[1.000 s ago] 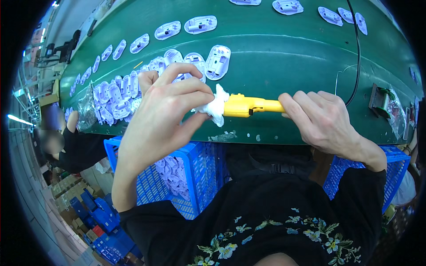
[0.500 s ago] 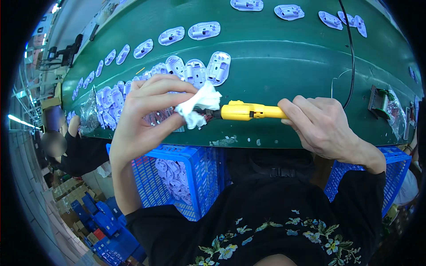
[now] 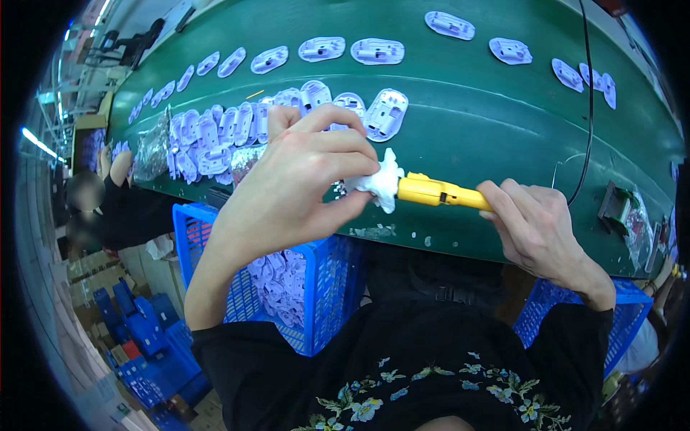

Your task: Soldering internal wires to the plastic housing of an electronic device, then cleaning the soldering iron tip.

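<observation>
My left hand (image 3: 305,176) pinches a crumpled white tissue (image 3: 388,181) around the left end of a yellow-handled tool (image 3: 435,192). That end of the tool is covered by the tissue, so its tip is hidden. The far right end of the handle sits in my right hand (image 3: 532,226), whose fingers are closed on it. The tool is held almost level above the front of the green table (image 3: 467,136). Just beyond my left hand lies a white mouse-shaped plastic shell (image 3: 386,115), beside a heap of similar shells (image 3: 208,140).
More shells (image 3: 377,52) lie in a spaced row farther back. A black cable (image 3: 589,108) hangs down at the right, near a green circuit part (image 3: 614,208) and clear plastic. Blue crates (image 3: 310,287) stand below the table edge, one holding shells. Another person (image 3: 108,208) sits at left.
My left hand has moved right along the tool, and the tissue now covers its dark end. The tool tilts slightly down to the right. The whole view has shifted a little.
</observation>
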Available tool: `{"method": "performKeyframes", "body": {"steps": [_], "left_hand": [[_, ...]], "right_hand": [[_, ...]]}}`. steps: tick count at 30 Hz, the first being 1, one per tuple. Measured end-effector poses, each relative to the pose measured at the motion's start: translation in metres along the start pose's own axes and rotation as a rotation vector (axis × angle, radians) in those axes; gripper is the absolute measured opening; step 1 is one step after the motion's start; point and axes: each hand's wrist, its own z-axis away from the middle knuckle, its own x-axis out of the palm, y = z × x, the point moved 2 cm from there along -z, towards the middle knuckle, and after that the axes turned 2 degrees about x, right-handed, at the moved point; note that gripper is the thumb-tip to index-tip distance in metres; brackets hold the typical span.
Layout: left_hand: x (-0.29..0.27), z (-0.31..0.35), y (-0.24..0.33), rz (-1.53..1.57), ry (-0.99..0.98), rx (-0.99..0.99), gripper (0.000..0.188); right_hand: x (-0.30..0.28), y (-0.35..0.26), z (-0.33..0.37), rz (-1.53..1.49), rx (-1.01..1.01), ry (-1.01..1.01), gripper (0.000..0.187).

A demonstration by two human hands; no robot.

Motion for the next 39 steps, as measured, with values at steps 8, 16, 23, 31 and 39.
{"method": "performKeyframes", "body": {"steps": [8, 16, 23, 31, 39], "left_hand": [[0.014, 0.010, 0.000, 0.009, 0.061, -0.001, 0.022], [0.009, 0.008, 0.006, 0.045, -0.026, -0.011, 0.025], [0.005, 0.005, 0.010, 0.021, 0.054, 0.023, 0.027], [0.001, 0.008, 0.014, -0.034, 0.031, 0.035, 0.034], [-0.028, 0.016, 0.015, 0.168, 0.239, 0.105, 0.053]], "right_hand": [[0.007, 0.000, 0.004, -0.066, 0.014, -0.008, 0.030], [0.003, -0.004, 0.006, 0.091, -0.042, 0.045, 0.028], [-0.001, -0.002, 0.006, 0.011, -0.023, 0.030, 0.027], [-0.002, 0.002, 0.007, -0.257, 0.043, -0.055, 0.027], [0.003, 0.014, 0.017, -0.463, 0.122, -0.054, 0.027]]}}
